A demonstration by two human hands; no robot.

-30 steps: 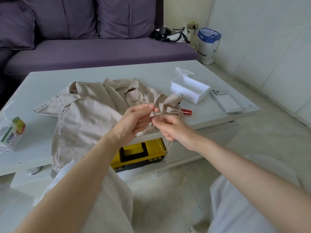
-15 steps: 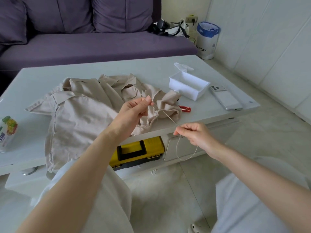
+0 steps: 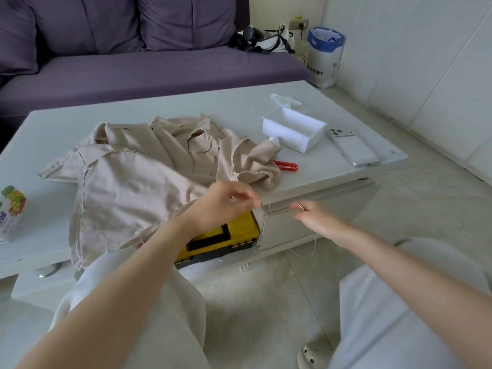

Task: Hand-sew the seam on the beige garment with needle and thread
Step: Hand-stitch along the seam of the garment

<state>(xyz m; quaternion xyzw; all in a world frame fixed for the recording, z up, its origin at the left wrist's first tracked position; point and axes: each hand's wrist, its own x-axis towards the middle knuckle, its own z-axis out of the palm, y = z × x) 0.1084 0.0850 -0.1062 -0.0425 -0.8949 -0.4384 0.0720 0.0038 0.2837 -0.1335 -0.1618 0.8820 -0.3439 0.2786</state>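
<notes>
The beige garment (image 3: 133,182) lies crumpled on the white table (image 3: 186,102), one edge hanging over the front. In front of that edge my left hand (image 3: 226,203) is off the cloth, its blurred fingertips pinched together on the pale thread (image 3: 311,253). My right hand (image 3: 314,218) is a short way to the right, level with it, and pinches the thin needle (image 3: 300,206) between thumb and fingers. Below the right hand the thread hangs in a loose loop.
A white open box (image 3: 292,129), a white phone (image 3: 351,147) and a red tool (image 3: 286,166) lie on the table's right part. A juice carton (image 3: 10,209) stands at the left edge. A yellow case (image 3: 221,235) sits under the table. A purple sofa (image 3: 159,70) lies behind.
My left hand has let go of the garment fold, which dropped onto the table, and moved down. My right hand pulled the needle out to the right, then came back closer to the left hand.
</notes>
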